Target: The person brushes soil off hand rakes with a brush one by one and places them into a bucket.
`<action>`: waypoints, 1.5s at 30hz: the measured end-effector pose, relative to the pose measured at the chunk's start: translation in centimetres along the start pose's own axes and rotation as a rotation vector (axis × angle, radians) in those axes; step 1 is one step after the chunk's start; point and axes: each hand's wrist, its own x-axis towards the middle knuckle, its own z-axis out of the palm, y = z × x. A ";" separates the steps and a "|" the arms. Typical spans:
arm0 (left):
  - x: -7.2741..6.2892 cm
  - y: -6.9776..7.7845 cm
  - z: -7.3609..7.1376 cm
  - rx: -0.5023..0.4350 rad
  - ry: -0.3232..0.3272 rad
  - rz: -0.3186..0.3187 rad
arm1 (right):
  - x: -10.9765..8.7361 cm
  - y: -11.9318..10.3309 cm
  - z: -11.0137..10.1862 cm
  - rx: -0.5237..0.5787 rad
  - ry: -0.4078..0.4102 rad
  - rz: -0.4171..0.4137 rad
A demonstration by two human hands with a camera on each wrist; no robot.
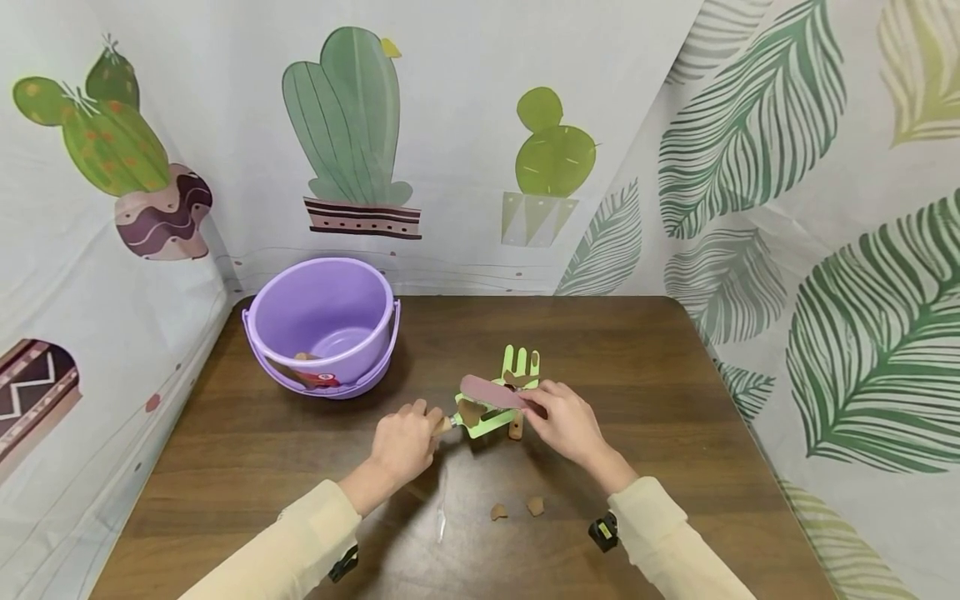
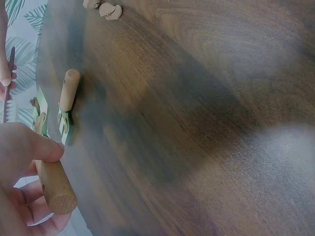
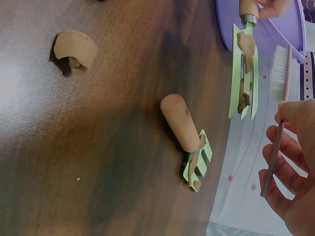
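My left hand (image 1: 405,442) grips the wooden handle (image 2: 55,184) of a green garden hand fork (image 3: 236,73). Its tines point right, with brown, clay-like pieces (image 3: 247,46) lying along them. In my right hand (image 1: 566,421) is a slim pink brush (image 1: 491,393) with white bristles (image 3: 278,69), pinched between thumb and fingers. In the head view the brush overlaps the fork from above. Below them on the table lies a second green fork (image 1: 521,358), its wooden handle (image 3: 180,123) toward me and brown bits on its tines.
A purple bucket (image 1: 365,371) with its handle lowered stands at the back left of the brown wooden table (image 1: 637,350). Two brown pieces, one left (image 1: 498,512) and one right (image 1: 536,506), lie nearer me. Behind hangs a cactus-and-leaf printed cloth (image 1: 450,150).
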 end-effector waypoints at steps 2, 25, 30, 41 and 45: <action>0.1 0.1 0.0 0.000 0.013 0.006 | 0.2 -0.1 0.0 -0.002 -0.001 -0.020; 0.4 0.5 0.1 0.002 0.086 0.040 | 0.9 -1.9 0.2 -0.141 -0.046 -0.125; 0.3 0.2 0.1 0.012 0.096 0.037 | 0.9 -2.0 0.0 -0.139 -0.018 -0.136; 0.3 0.1 0.1 0.033 0.118 0.047 | 0.7 -1.9 -0.4 -0.138 -0.042 -0.117; 0.4 0.0 0.2 0.038 0.111 0.042 | 0.6 -1.8 -0.5 -0.147 -0.045 -0.112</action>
